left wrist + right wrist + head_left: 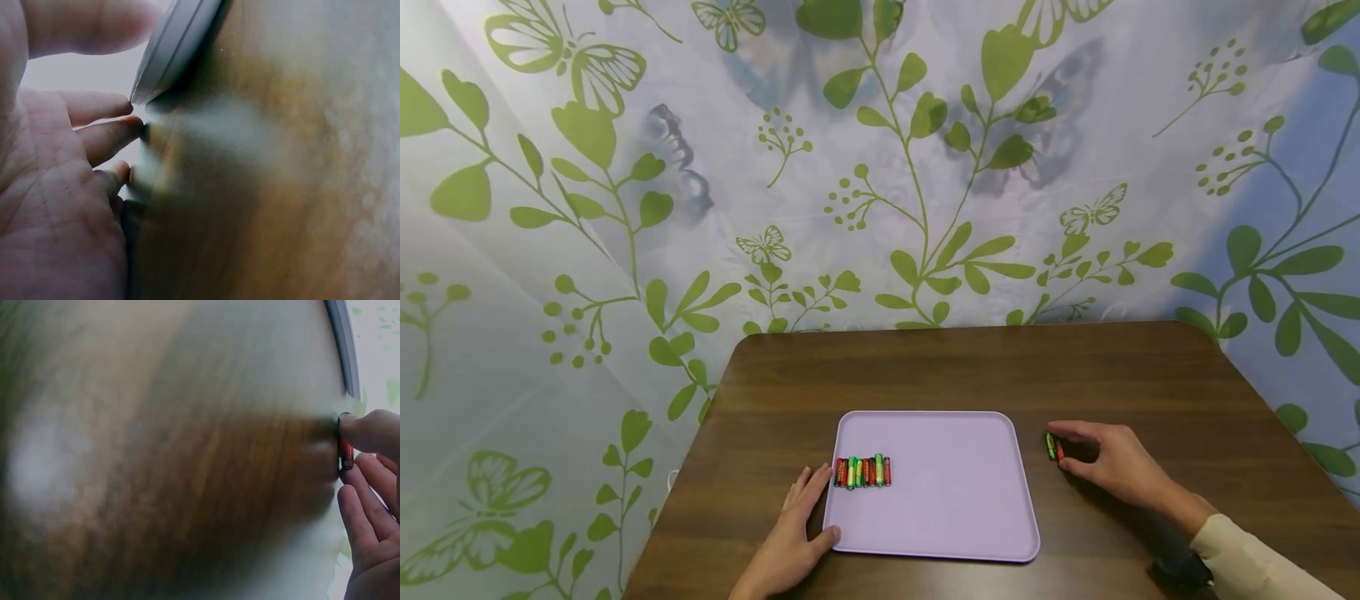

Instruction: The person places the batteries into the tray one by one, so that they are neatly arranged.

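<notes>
My left hand [790, 533] rests at the left edge of a lilac tray [955, 492], its fingers extended and its thumb touching the rim. In the left wrist view, the fingers [103, 140] lie close to the tray's rim [172, 53]. Several red and green batteries [861, 472] lie side by side in a row at the tray's left. Right of the tray, my right hand [1123, 467] pinches a green battery [1050, 446] and a red battery [1059, 451] end to end between thumb and fingers. Only the red battery [346, 447] shows clearly in the right wrist view.
The tray stands on a brown wooden table [925, 367]. Behind it and on the left hangs a pale curtain [820, 217] printed with green leaves and butterflies. A dark object [1182, 571] is by the right sleeve [1247, 550].
</notes>
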`<state>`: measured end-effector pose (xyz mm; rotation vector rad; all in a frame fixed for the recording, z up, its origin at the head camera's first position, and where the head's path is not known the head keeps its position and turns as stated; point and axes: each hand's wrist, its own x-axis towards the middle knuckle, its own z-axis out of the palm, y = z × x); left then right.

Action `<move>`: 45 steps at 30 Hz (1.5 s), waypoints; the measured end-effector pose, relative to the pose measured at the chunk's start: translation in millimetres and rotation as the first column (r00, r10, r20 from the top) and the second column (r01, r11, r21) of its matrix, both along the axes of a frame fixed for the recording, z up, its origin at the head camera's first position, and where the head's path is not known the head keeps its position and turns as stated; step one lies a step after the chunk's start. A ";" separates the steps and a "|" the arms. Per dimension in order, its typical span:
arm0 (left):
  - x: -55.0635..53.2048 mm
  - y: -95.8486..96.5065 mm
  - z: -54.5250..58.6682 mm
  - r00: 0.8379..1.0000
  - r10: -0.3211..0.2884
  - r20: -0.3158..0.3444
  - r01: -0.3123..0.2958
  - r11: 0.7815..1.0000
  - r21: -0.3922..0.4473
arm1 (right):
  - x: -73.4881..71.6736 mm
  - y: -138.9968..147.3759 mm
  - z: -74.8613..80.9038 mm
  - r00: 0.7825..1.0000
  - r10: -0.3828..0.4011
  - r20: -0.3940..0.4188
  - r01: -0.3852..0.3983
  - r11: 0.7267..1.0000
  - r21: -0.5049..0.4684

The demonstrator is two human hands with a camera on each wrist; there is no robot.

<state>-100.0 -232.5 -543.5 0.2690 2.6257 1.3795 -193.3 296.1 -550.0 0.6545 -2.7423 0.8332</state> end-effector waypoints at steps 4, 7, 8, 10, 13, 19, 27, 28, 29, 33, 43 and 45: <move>-0.2 1.5 0.1 1.000 0.004 -0.004 -0.004 1.000 -0.001 | -0.6 -2.9 8.3 1.000 0.001 0.007 -0.001 1.000 -0.004; -0.1 2.0 -0.1 1.000 0.010 -0.013 -0.010 1.000 0.000 | -0.8 -13.0 18.6 0.999 0.023 0.022 -0.022 0.999 -0.040; 0.1 2.1 -0.1 1.000 0.011 -0.015 -0.011 1.000 0.002 | -0.8 -17.9 21.6 0.999 0.035 0.025 -0.033 0.998 -0.056; 0.5 2.3 -0.6 1.000 0.010 -0.018 -0.010 1.000 0.002 | -1.0 -29.4 25.8 0.998 0.062 0.026 -0.060 0.995 -0.081; 1.1 2.7 -2.1 1.000 0.011 -0.017 -0.011 1.000 -0.003 | -2.4 -49.6 27.1 0.995 0.098 0.022 -0.095 0.990 -0.108; 5.9 4.1 -3.8 1.000 0.013 -0.006 -0.013 1.000 -0.024 | -2.5 -94.8 22.0 0.978 0.206 0.016 -0.199 0.960 -0.198; 14.9 6.7 -2.0 1.000 0.006 -0.023 -0.006 1.000 -0.006 | 5.8 -159.4 19.5 0.943 0.330 0.049 -0.307 0.916 -0.256; 16.3 7.1 -1.5 1.000 0.006 -0.020 -0.006 1.000 -0.002 | 7.3 -166.7 19.6 0.938 0.339 0.065 -0.312 0.914 -0.260; 17.6 7.5 -1.1 1.000 0.007 -0.019 -0.007 1.000 0.002 | 8.9 -173.6 19.7 0.934 0.348 0.080 -0.316 0.911 -0.264; 18.5 8.3 -0.6 1.000 0.007 -0.015 -0.007 1.000 0.006 | 11.3 -197.2 17.2 0.923 0.368 0.111 -0.329 0.905 -0.271; 16.6 8.9 -3.4 0.999 0.008 -0.042 -0.009 1.000 -0.005 | 10.6 -229.7 3.4 0.927 0.353 0.126 -0.311 0.911 -0.270; 16.7 9.1 -4.1 0.999 0.008 -0.044 -0.009 1.000 -0.005 | 11.3 -233.3 1.0 0.931 0.346 0.118 -0.308 0.917 -0.254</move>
